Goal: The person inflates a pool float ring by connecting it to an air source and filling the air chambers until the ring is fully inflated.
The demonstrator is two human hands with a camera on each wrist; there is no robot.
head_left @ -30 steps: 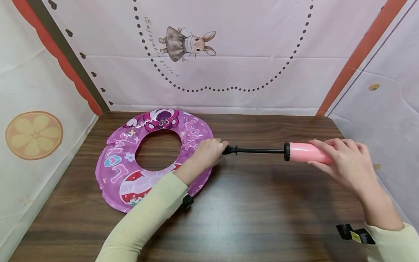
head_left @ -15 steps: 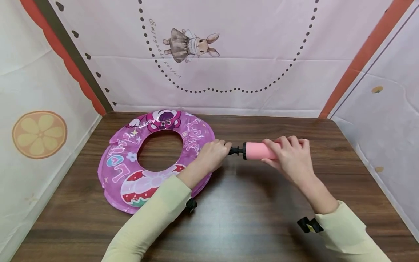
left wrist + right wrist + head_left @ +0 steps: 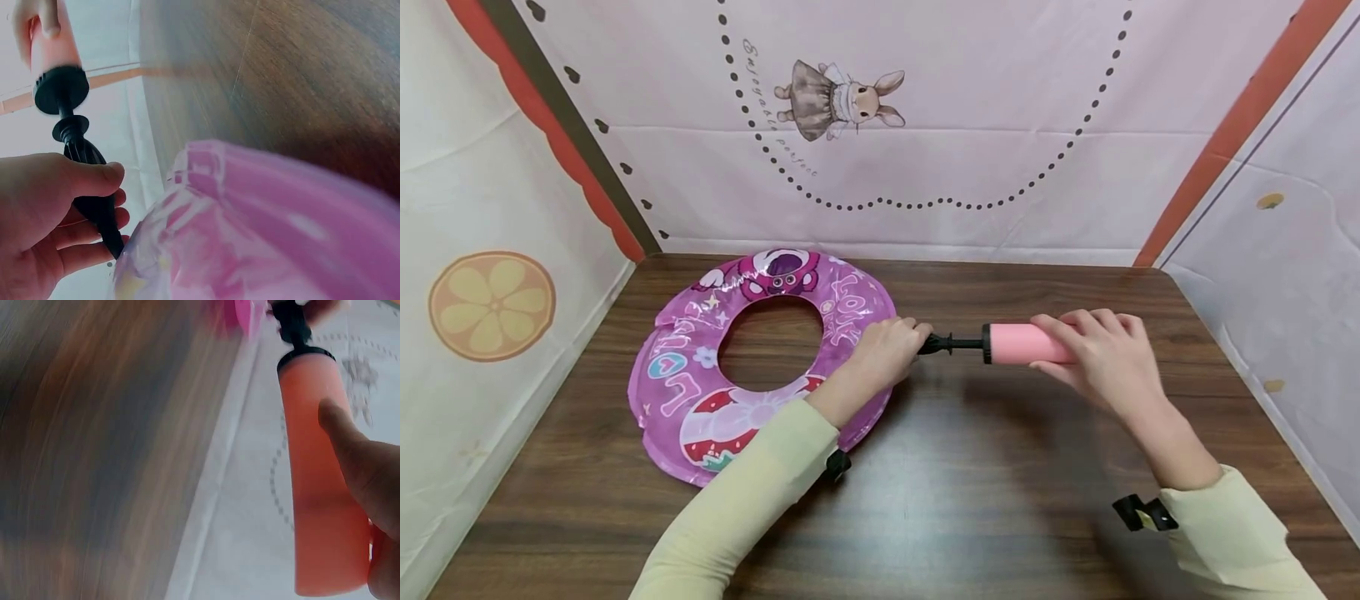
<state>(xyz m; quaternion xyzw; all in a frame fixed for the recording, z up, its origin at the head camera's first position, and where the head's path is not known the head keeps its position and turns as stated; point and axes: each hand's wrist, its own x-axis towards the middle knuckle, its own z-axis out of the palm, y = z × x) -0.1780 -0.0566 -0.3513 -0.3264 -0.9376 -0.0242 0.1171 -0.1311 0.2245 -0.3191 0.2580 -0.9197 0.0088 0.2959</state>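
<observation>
A purple-pink inflatable swim ring with a bear print lies on the left of the table, plump but creased along its outer edge. My left hand is at its right side and grips the black nozzle end of a hand pump, whose tip meets the ring in the left wrist view. My right hand grips the pump's pink barrel, thumb along its side in the right wrist view. Between the barrel's black collar and the nozzle end, a short length of black rod shows. The pump lies level above the table.
The dark wood-grain table reaches back to a pale printed cloth wall with a rabbit picture. Similar cloth walls stand at the left and right. A small black device sits at the right sleeve.
My right hand slid the barrel left, pushing the long bare rod nearly all in, then drew it slightly back right. My left hand keeps its grip beside the ring.
</observation>
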